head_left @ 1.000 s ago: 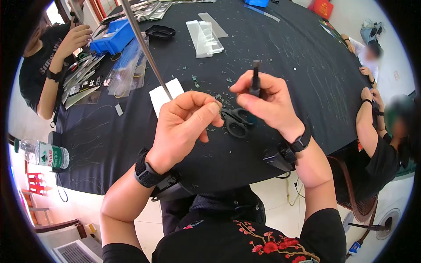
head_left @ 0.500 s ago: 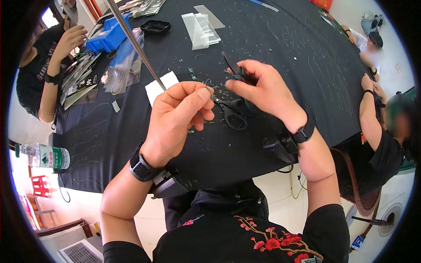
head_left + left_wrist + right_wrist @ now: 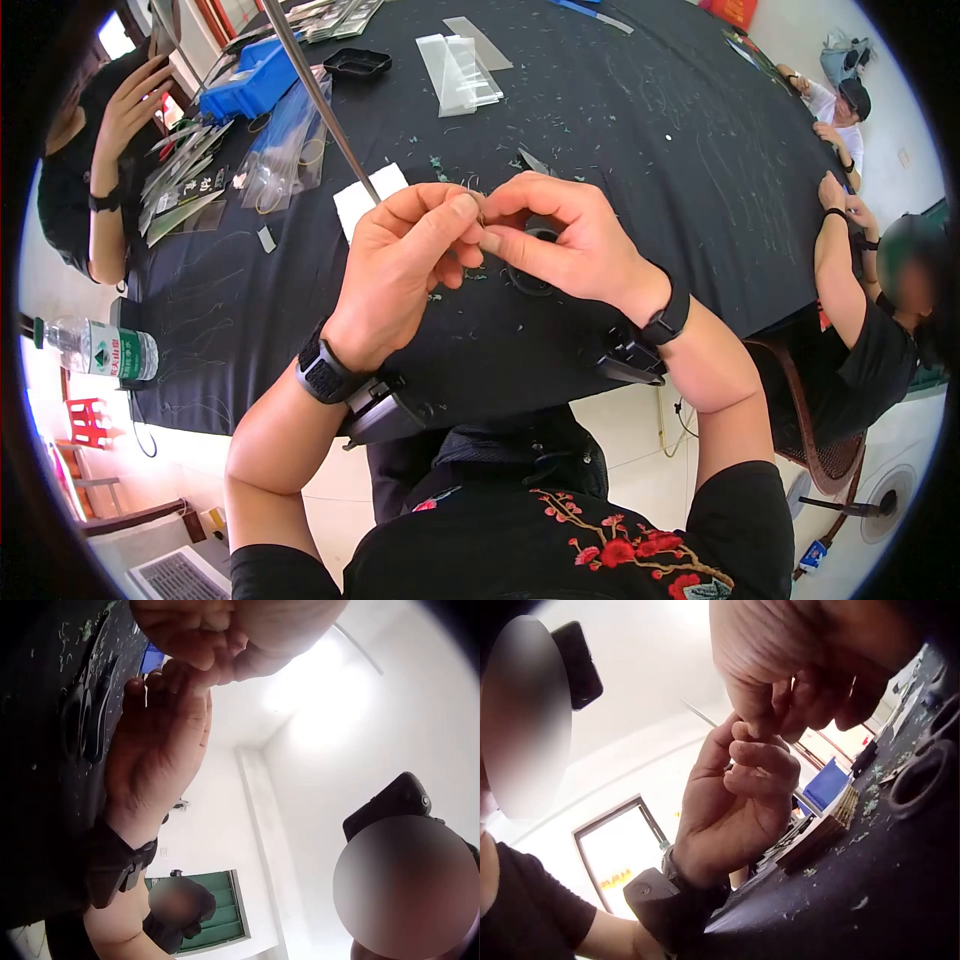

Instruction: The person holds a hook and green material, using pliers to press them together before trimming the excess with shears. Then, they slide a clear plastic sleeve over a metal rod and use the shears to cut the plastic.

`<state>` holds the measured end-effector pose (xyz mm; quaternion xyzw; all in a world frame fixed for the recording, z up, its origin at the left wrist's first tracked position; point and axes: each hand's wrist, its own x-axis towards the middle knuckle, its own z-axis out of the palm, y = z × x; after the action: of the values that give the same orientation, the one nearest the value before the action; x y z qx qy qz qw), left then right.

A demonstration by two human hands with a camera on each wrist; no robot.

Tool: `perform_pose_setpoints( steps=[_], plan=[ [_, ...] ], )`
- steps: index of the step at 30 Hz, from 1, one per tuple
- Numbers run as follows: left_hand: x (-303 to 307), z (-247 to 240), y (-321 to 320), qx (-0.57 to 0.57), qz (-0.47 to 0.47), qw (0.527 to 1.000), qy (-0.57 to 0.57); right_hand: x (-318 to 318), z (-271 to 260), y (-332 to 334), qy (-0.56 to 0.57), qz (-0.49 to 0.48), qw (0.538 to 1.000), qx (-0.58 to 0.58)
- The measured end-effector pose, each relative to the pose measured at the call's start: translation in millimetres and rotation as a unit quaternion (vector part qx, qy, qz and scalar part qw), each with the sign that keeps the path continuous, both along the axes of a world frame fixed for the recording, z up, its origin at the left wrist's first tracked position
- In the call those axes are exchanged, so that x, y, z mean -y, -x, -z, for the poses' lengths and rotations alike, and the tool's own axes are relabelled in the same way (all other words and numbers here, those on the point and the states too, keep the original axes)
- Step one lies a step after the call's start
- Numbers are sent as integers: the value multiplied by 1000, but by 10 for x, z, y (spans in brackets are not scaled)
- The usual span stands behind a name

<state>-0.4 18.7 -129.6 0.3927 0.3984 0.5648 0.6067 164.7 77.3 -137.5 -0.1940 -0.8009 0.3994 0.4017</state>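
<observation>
Up over the black surface (image 3: 620,130), pinching a small piece (image 3: 481,216) with the left hand (image 3: 405,265), thumb and forefinger fingers (image 3: 763,759) curled tight on it. Meeting it fingertip to fingertip with the right hand (image 3: 572,240), curled and nipping the same piece, too small to identify. Lying flat on the surface under the right hand, black scissors (image 3: 528,292), partly hidden. Just beyond the left hand, a white paper slip (image 3: 362,200).
</observation>
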Motion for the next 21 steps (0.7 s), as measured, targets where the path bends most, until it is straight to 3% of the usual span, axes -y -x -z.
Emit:
perform_pose_setpoints(
  steps=[4, 6, 13, 21],
  plan=[
    [-4, 9, 4, -20, 5, 1000, -5, -5, 4, -15, 48, 17, 998, -23],
    [-13, 46, 34, -3, 19, 1000, -7, -9, -9, -28, -10, 15, 1000, -24],
    [-20, 58, 29, -8, 18, 1000, -16, 8, -19, -42, -14, 6, 999, -36],
    [-23, 72, 36, -7, 26, 1000, -15, 7, -1, -48, 122, -34, 991, -53]
  ],
)
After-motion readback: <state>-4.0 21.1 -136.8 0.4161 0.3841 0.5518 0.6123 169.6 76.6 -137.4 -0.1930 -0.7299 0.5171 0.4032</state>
